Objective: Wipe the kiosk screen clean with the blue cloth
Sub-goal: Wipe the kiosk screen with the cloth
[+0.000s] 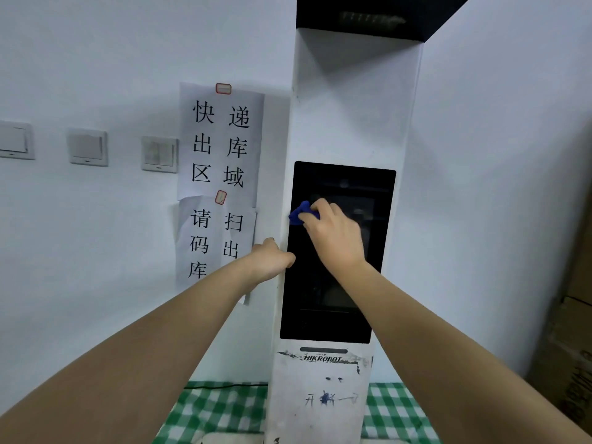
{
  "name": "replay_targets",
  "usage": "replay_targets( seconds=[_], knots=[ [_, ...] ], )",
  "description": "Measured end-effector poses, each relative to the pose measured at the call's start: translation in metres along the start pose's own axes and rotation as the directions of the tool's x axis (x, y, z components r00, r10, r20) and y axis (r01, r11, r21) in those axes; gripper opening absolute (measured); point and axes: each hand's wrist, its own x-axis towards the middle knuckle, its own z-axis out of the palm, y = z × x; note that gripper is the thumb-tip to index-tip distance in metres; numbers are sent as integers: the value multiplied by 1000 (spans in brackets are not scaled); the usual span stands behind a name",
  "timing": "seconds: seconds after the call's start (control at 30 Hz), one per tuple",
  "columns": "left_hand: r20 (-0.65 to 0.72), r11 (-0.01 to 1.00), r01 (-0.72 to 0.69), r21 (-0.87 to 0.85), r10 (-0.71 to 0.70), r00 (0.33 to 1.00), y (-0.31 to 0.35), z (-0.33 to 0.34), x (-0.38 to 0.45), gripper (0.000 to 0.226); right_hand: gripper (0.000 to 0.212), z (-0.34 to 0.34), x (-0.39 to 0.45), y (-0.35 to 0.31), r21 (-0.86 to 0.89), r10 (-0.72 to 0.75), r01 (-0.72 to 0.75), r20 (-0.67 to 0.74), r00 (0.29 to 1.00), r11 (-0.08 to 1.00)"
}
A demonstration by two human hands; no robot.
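A tall white kiosk (349, 100) stands against the wall, with a dark screen (333, 296) set in its front. My right hand (336, 232) presses a bunched blue cloth (301, 214) against the upper left part of the screen; most of the cloth is hidden under my fingers. My left hand (272, 259) grips the kiosk's left edge beside the screen, thumb on the front, with the fingers hidden round the side.
Paper signs (221, 139) hang on the wall left of the kiosk, with three light switches (88, 147) further left. A green checked tablecloth (221, 408) lies under the kiosk. Cardboard boxes (573, 347) stand at the right.
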Motion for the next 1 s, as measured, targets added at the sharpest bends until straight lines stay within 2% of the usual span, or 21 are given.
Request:
replay_targets(
  seconds=[0.03, 0.2, 0.27, 0.33, 0.4, 0.43, 0.53, 0.57, 0.63, 0.7, 0.77, 0.83, 0.93, 1.0],
  knots=[
    [0, 1000, 0, -1, 0, 1000, 0, 1, 0, 67, 47, 2, -4, -3, -4, -11, 11, 4, 1000, 1000],
    [9, 1000, -4, -4, 4, 1000, -1, 3, -2, 65, 40, 4, -11, -1, -83, -249, 253, 63, 967, 964],
    [14, 1000, -7, -6, 7, 1000, -1, 3, -1, 65, 40, 1, -4, 8, -76, -198, 200, 33, 980, 977],
    [20, 1000, -6, 0, 6, 1000, 0, 2, -2, 65, 40, 1, 0, 11, -15, -33, 33, -17, 999, 999],
    [19, 1000, 0, 9, 0, 1000, 0, 2, -3, 65, 40, 5, -5, 5, 25, 51, -50, -48, 998, 998],
    [16, 1000, 3, 10, -4, 1000, -1, 2, -3, 64, 40, 9, -11, 0, 21, 22, -21, -40, 999, 1000],
    [16, 1000, 3, -18, -2, 1000, -1, 6, -4, 50, 40, 13, -26, -5, -29, -222, 224, 36, 974, 974],
    [18, 1000, 0, -24, 1, 1000, -1, 7, -4, 47, 39, 12, -26, -1, -50, -262, 265, 49, 964, 963],
    [24, 1000, 0, -20, 1, 1000, -1, 8, -3, 57, 37, 9, -18, 9, -75, -210, 212, 39, 977, 974],
    [31, 1000, 2, -13, -1, 1000, 1, 8, -3, 63, 39, 7, -12, 15, -39, -48, 48, 5, 999, 998],
    [35, 1000, 3, -19, -2, 999, 2, 9, -3, 64, 44, 9, -14, 12, 3, 45, -45, -26, 999, 999],
    [29, 1000, 1, -24, 0, 1000, 1, 11, -2, 64, 46, 12, -23, 7, -12, -26, 26, -20, 999, 1000],
    [27, 999, 1, -37, 0, 1000, 1, 15, 0, 64, 41, 11, -30, 10, -90, -275, 277, 37, 961, 957],
    [27, 999, -8, -42, 9, 1000, 2, 15, 1, 64, 36, 8, -23, 23, -109, -272, 273, 29, 962, 956]
  ],
)
